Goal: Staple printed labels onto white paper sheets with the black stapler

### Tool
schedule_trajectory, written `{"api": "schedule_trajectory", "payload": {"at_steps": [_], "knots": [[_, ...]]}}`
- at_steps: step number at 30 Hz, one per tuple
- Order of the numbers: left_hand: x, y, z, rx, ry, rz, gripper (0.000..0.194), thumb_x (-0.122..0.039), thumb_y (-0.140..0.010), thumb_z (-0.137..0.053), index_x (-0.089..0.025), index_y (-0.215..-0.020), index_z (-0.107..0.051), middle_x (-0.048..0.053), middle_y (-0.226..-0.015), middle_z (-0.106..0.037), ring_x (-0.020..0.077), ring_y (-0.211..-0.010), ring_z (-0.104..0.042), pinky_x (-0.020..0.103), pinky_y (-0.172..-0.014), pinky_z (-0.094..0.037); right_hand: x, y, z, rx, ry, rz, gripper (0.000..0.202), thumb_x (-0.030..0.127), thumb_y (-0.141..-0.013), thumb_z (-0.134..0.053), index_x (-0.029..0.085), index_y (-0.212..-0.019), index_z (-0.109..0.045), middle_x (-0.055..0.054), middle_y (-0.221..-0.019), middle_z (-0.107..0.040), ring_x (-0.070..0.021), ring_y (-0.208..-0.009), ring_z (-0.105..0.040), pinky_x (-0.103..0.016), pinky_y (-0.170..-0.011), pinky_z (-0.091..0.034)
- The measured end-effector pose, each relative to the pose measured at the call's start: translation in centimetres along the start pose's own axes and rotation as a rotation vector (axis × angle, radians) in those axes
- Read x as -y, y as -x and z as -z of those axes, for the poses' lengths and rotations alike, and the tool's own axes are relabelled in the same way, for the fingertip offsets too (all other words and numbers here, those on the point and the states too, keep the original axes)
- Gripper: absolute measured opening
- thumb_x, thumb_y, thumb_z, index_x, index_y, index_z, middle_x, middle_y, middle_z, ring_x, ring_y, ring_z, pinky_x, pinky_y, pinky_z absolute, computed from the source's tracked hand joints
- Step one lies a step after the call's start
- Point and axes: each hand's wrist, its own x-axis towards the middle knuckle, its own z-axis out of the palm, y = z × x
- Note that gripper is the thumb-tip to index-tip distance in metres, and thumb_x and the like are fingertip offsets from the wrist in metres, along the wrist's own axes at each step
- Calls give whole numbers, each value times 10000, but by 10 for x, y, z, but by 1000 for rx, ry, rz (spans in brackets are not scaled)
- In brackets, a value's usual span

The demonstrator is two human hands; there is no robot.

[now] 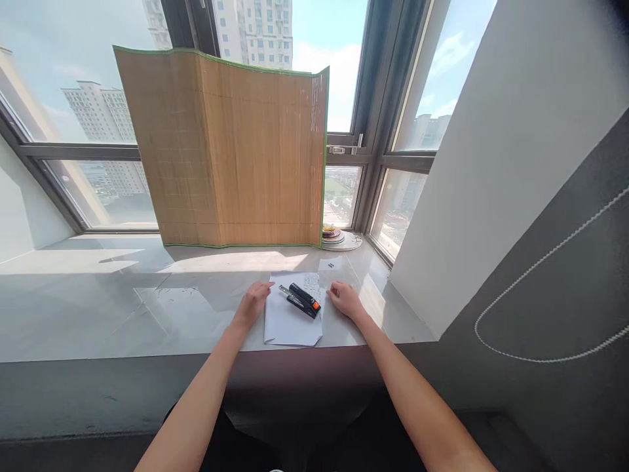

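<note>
A black stapler [303, 300] with an orange patch at one end lies on a stack of white paper [292, 329]; its upper arm and a silver tray look spread apart. Handwriting shows at the upper right of the top sheet. My left hand [252, 303] rests at the left edge of the paper, fingers curled in, fingertips near the sheet. On the other side, my right hand [344, 299] lies on the sill just right of the paper, loosely closed. I see nothing in either hand, and neither touches the stapler.
A small white piece with dark marks [331, 264] lies behind the paper. Across the window stands a bamboo mat [255, 157] with green edging. Stacked plates [346, 242] sit in the corner of the pale windowsill [98, 314]. A beaded cord [521, 360] hangs at right.
</note>
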Motion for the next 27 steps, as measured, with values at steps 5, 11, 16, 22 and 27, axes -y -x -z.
{"api": "schedule_trajectory", "payload": {"at_steps": [5, 11, 16, 22, 27], "knots": [[5, 0, -2, 7, 58, 68, 248, -244, -1028, -525, -210, -1206, -695, 98, -1107, -770, 258, -1037, -736, 415, -939, -591, 45, 0, -7, -33, -324, 320, 207, 421, -1015, -588, 231, -958, -644, -39, -967, -658, -197, -904, -609, -315, -872, -497], [-2, -2, 5, 6, 108, -24, 254, -229, -1034, -506, -218, -1149, -732, 89, -1118, -750, 234, -1042, -730, 385, -917, -596, 77, -2, -34, -44, -519, 297, 416, 361, -839, -771, 255, -1211, -618, -39, -1074, -678, -207, -939, -637, -332, -876, -539], [-6, -4, 8, 55, 170, -79, 269, -239, -1032, -535, -251, -1145, -779, 70, -1118, -767, 219, -1041, -740, 366, -939, -593, 71, -1, -38, 14, -555, 347, 539, 258, -772, -779, 257, -1293, -643, -47, -1151, -741, -236, -1010, -693, -366, -913, -562], [-4, 1, 6, 97, 204, -29, 244, -322, -1011, -604, -246, -1151, -788, 68, -1112, -810, 243, -1034, -768, 395, -959, -605, 69, -2, -41, -56, -579, 329, 402, 239, -829, -744, 283, -1229, -749, -56, -1192, -794, -289, -1103, -750, -465, -1033, -572], [-5, 1, 6, 75, 225, -55, 219, -344, -1011, -614, -239, -1057, -800, 64, -1080, -825, 245, -1005, -783, 393, -944, -620, 68, -2, -42, -32, -635, 363, 415, 225, -813, -755, 280, -1224, -769, -53, -1196, -800, -291, -1117, -757, -485, -1044, -578]]}}
